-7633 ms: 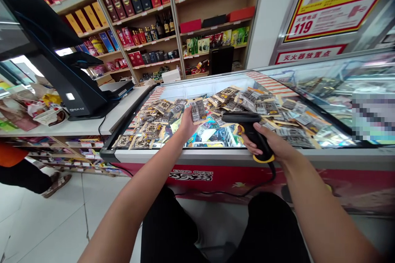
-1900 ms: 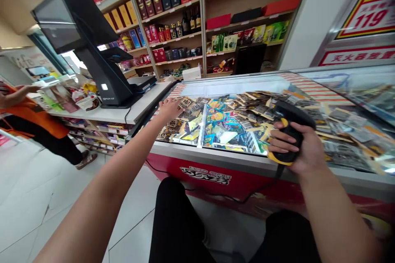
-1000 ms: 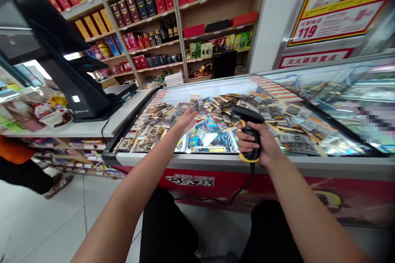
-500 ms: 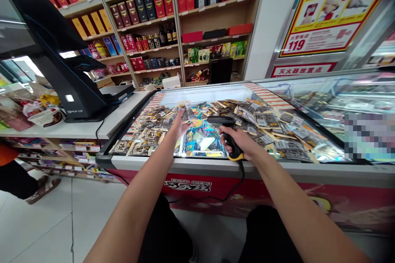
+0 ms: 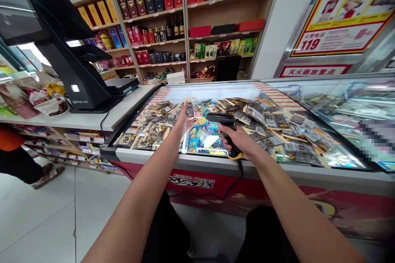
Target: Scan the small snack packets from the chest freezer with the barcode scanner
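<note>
Head view: I am leaning over a display freezer [image 5: 148,156], with brown-and-cream packets heaped to both sides.
Left hand: my left hand [image 5: 184,124] pinches a small see-through packet [image 5: 190,111]; about two seconds ago its fingers were spread over the left-hand heap [image 5: 156,128] with nothing gripped.
Packet: held up above the blue packets [image 5: 193,144], between the two heaps; I can't tell whether it is one packet or two overlapping.
Right hand: my right hand [image 5: 237,139] is wrapped around the grip of a black-and-yellow scanner [image 5: 219,118]. A second ago it was farther right, well apart from the packet; now the scanner's head is just beside it.
What that means: I judge packet and scanner to be roughly lined up, one facing the other, though their difference in depth is hard to read.
Hidden: most of my left fingers are behind the packet, the scanner's front window is turned away from me, and I can't see how my finger sits on the trigger or whether any light is on.
Hard to read: the packet's small print is too fine, and a pixelated patch covers part of the freezer at right.
Cut off: at the left edge, only a person's orange garment [image 5: 10,139], dark trouser leg and shoes show beyond the table [image 5: 121,111]. The scanner's cable [image 5: 236,181] drops behind my left knee.
</note>
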Demonstrator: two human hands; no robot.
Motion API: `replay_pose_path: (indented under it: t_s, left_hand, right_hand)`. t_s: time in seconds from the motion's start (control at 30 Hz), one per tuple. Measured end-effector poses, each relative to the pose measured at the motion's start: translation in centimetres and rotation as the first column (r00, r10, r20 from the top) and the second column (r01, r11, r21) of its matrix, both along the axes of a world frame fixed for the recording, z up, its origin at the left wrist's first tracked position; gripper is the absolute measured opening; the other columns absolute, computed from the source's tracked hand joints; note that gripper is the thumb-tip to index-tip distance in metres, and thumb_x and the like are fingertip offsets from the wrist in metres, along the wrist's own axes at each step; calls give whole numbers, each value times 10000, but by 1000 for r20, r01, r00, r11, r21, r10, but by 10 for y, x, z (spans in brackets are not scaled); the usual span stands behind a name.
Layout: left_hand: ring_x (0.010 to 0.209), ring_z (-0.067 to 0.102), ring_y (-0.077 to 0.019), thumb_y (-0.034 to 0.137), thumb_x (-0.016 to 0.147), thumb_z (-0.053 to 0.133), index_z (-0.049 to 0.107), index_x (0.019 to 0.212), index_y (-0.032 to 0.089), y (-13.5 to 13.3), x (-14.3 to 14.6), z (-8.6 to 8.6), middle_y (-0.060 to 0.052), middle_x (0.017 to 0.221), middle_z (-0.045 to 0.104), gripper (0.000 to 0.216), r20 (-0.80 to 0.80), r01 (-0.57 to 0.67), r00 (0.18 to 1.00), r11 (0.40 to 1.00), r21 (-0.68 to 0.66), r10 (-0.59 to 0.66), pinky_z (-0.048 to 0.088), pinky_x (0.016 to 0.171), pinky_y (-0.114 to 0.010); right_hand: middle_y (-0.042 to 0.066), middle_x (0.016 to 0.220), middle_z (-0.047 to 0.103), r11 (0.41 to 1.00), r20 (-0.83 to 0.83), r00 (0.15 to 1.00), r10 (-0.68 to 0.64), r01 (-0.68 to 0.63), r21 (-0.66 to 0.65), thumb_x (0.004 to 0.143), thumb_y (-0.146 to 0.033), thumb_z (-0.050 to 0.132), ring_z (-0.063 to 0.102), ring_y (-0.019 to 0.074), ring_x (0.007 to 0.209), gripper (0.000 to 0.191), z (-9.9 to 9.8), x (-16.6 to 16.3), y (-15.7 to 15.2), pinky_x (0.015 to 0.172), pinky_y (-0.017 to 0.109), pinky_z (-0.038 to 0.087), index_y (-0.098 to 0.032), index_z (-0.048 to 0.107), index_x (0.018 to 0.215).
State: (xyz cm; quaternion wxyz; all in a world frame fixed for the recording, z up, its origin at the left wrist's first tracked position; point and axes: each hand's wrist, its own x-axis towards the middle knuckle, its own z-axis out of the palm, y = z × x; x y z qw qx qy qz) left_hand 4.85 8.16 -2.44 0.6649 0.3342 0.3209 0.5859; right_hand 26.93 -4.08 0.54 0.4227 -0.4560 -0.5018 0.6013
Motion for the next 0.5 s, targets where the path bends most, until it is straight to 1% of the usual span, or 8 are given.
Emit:
replay_pose_path:
  t_s: [0.07, 0.17, 0.27, 0.33, 0.4, 0.5]
  left_hand:
    - [1294, 680, -292, 642, 1007, 508, 700, 1237, 278, 0, 0, 0, -95, 1288, 761, 472, 8, 5, 1000, 1000, -3, -5, 563, 1007, -425]
    - [1333, 660, -292, 635, 1006, 514, 692, 1261, 298, -3, 0, 2, -75, 1308, 759, 458, 13, 7, 1000, 1000, -12, -7, 559, 1038, -443]
    - [1359, 645, -281, 627, 1010, 515, 685, 1285, 291, -5, 0, 4, -76, 1336, 750, 466, 12, 11, 1000, 999, -34, -10, 552, 1062, -430]
    - [1356, 648, -275, 616, 1017, 512, 683, 1287, 280, -6, 0, 5, -83, 1351, 744, 464, 21, 18, 1000, 999, -37, -18, 552, 1056, -416]
    - [1326, 667, -276, 605, 1024, 507, 683, 1285, 275, -4, 1, 4, -89, 1323, 755, 455, 29, 17, 999, 1000, -23, -16, 558, 1031, -417]
    - [1252, 704, -282, 594, 1025, 514, 682, 1271, 271, -2, 2, 2, -95, 1229, 782, 439, 33, -19, 999, 1000, -19, 20, 568, 983, -420]
  right_hand:
    - [-19, 592, 527, 1000, -4, 1000, -4, 4, 1, 860, -518, 855, 455, 89, 434, 417, 2, 0, -1, 355, 207, 399, -215, 570, 832]
    - [-16, 582, 524, 1000, -28, 1000, 9, -9, -10, 857, -512, 861, 448, 90, 423, 412, 5, 1, -2, 344, 207, 397, -213, 579, 825]
    - [-18, 576, 520, 999, -49, 998, 28, -29, -24, 858, -503, 863, 443, 89, 419, 409, 7, 2, -4, 340, 205, 393, -216, 575, 822]
    - [-20, 579, 517, 999, -31, 999, 33, -34, -32, 864, -509, 855, 440, 85, 420, 409, 7, 1, -4, 342, 201, 386, -215, 573, 824]
    - [-19, 586, 517, 999, -10, 999, 32, -32, -25, 870, -516, 846, 441, 82, 424, 409, 6, -2, -3, 348, 200, 386, -214, 574, 826]
    - [-21, 588, 514, 1000, -5, 1000, 21, -21, -11, 876, -515, 841, 442, 81, 430, 413, 4, -9, 0, 358, 203, 388, -216, 562, 814]
